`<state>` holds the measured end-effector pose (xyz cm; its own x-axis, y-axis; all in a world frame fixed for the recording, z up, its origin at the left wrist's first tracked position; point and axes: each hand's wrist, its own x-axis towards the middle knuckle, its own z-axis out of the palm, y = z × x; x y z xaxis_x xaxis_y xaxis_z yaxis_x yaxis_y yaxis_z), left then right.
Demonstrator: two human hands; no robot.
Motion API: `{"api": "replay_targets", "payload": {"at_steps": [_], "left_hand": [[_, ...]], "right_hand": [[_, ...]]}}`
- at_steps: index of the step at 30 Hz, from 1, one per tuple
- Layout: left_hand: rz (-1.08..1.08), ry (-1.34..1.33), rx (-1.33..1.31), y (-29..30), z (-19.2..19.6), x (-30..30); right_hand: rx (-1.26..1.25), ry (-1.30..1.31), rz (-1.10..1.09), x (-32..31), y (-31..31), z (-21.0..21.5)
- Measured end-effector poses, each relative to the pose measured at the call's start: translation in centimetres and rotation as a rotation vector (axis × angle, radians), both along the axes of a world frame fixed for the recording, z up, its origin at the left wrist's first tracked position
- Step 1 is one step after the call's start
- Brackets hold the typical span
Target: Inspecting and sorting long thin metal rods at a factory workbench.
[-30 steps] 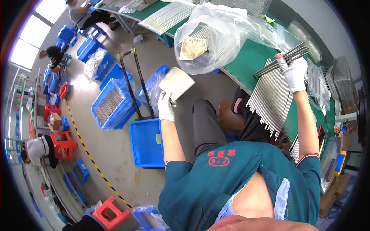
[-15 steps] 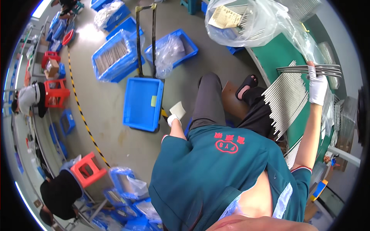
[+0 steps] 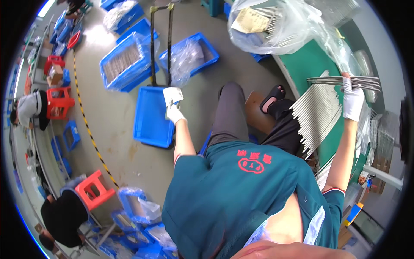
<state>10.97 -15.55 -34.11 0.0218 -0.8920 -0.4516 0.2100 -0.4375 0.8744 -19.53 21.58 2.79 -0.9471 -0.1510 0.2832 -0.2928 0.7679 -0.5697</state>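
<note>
Over the empty blue plastic crate (image 3: pixel 151 118) on the grey floor, I see my white-gloved left hand (image 3: pixel 174 113) pinching a small pale card (image 3: pixel 173 95) between its fingers, the card held just above the crate's right rim. Out to my right, my white-gloved right hand (image 3: pixel 352 100) is closed around a bundle of thin grey metal rods (image 3: pixel 340 80), which lie roughly level across the green-topped workbench (image 3: pixel 308 64). Just below that bundle, a fanned row of white rods (image 3: pixel 317 113) rests on the bench edge, near my dark-trousered knees. A large clear plastic bag (image 3: pixel 280 26) sits at the far end of the bench. Behind the empty crate, a blue crate filled with pale rods (image 3: pixel 122 62) stands beside a black trolley handle (image 3: pixel 159 43). Other people sit among red stools at the left edge.
</note>
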Motion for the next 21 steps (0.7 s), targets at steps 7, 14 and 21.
{"api": "replay_targets", "payload": {"at_steps": [7,14,21], "left_hand": [[-0.621,0.515,-0.3,-0.2,19.9,-7.8],[-1.033,0.327,-0.467,2.5,28.6,-18.0],[-1.316,0.021,-0.245,3.4,30.7,-29.2]], "right_hand": [[0.11,0.236,0.011,-0.1,-0.1,-0.3],[0.172,0.142,0.036,2.1,-1.5,2.0],[0.017,0.101,0.082,0.8,-1.2,0.7]]}}
